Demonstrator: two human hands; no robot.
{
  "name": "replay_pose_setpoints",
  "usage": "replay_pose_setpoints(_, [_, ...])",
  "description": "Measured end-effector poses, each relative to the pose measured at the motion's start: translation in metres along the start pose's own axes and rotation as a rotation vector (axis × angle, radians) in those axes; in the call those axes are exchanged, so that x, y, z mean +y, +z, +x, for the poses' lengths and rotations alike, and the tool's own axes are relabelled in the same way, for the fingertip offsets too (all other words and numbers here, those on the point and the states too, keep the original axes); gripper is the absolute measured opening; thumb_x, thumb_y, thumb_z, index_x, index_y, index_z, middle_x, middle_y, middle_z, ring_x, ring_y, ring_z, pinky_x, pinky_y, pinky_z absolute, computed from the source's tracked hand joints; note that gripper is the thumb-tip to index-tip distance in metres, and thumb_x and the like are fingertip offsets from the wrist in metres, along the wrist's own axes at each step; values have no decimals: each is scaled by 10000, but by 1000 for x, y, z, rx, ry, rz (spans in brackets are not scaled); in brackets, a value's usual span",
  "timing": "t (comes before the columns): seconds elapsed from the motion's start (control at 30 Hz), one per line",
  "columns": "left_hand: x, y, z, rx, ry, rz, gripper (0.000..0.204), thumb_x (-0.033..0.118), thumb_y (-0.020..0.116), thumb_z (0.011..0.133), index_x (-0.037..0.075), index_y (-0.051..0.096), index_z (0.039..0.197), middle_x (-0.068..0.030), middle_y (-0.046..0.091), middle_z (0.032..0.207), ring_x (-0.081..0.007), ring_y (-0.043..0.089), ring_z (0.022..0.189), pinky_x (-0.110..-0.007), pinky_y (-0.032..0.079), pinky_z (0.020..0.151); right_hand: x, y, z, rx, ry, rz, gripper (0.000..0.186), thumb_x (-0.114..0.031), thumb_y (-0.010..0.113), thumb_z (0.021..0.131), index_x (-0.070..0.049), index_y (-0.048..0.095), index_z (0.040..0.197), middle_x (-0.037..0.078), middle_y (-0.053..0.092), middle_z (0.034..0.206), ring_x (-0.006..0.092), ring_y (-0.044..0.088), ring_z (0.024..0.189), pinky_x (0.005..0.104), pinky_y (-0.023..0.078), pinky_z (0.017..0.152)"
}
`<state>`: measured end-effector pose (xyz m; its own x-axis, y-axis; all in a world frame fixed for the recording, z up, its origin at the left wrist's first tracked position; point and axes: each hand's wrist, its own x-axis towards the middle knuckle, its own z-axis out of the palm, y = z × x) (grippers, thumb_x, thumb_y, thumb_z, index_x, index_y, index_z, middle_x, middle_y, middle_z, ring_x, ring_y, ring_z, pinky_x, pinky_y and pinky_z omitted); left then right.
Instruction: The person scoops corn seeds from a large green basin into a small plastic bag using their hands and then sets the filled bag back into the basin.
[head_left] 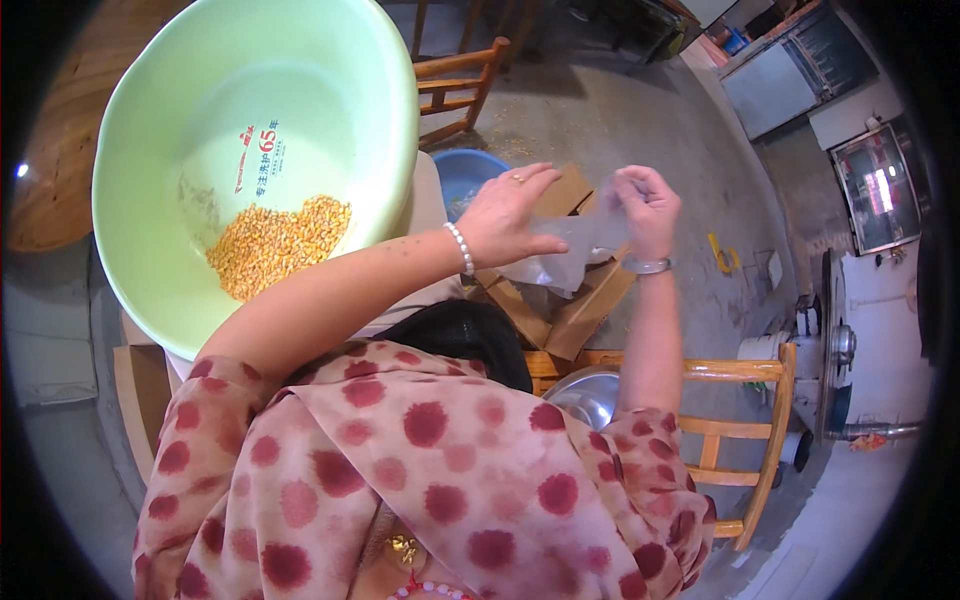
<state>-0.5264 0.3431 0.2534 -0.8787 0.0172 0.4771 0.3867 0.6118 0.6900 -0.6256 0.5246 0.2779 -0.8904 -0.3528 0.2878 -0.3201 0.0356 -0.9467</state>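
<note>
My right hand [648,208] pinches the upper edge of a thin clear plastic bag [572,245], which hangs down to the left of it. My left hand [503,218] is beside the bag, thumb and fingers stretched apart; whether its thumb touches the plastic I cannot tell. Left of my forearm, a large pale green basin [250,85] stands tilted. A heap of yellow corn kernels [275,245] lies in its lower part. Beneath the bag an open cardboard box [590,305] shows, partly hidden by the bag and my hands.
A blue basin [465,172] sits behind my left hand. Wooden chairs stand beyond it [465,85] and at the right [735,425]. A shiny metal bowl [588,395] is near my right forearm. Scattered bits lie on the grey floor [620,115].
</note>
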Motion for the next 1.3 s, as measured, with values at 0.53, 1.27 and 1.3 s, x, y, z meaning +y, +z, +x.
replay_pose_setpoints(0.53, [-37,-30,-6,-43,-480,-376,159,151,597,717,-7,594,701,-95,573,604,-139,504,529,-264,424,543,61,52,-36,-855,300,-211,330,-21,672,633,-5,569,947,16,596,804,99,533,719,249,439,690])
replay_pose_setpoints(1.27, [-47,-66,-6,222,-308,-240,105,13,469,793,-28,556,835,-36,559,737,-82,504,671,-205,426,609,64,19,-31,-575,397,-201,144,-63,631,691,-1,603,817,-2,573,695,69,510,640,220,424,600])
replay_pose_setpoints(1.3, [-45,-67,-7,222,-308,-241,105,13,469,793,-28,556,835,-36,559,737,-82,504,671,-205,426,609,65,19,-30,-599,398,-241,155,-73,640,686,-5,601,821,2,578,694,73,515,647,224,425,609])
